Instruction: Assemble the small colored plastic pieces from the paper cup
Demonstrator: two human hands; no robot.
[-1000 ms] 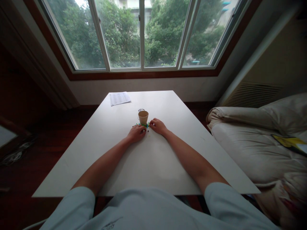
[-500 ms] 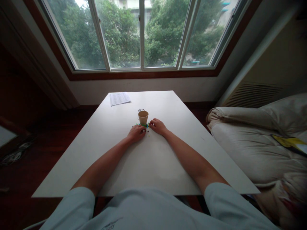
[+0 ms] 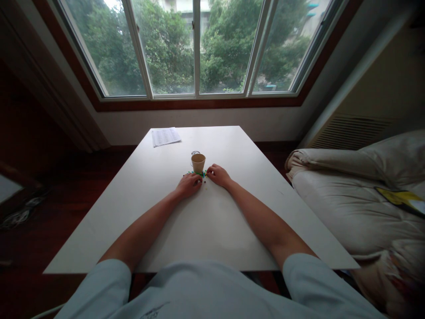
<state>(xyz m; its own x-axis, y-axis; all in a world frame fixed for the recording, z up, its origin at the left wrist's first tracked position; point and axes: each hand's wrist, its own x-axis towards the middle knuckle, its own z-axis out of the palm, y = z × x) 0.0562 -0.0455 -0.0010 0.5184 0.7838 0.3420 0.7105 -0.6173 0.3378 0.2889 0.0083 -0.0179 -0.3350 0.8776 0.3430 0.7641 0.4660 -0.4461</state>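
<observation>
A small brown paper cup (image 3: 198, 162) stands upright near the middle of the white table (image 3: 139, 208). At its base lies a cluster of tiny coloured pieces (image 3: 201, 173), green, blue and red. My left hand (image 3: 189, 184) rests on the table just below and left of the cup, fingers curled down onto the pieces. My right hand (image 3: 218, 175) lies to the right of the cup, fingers bent together at the pieces. What either hand pinches is too small to make out.
A printed sheet of paper (image 3: 165, 136) lies at the table's far left corner. A small dark object (image 3: 195, 153) sits behind the cup. A sofa with pale bedding (image 3: 358, 195) stands to the right. A wide window (image 3: 195, 48) runs behind the table.
</observation>
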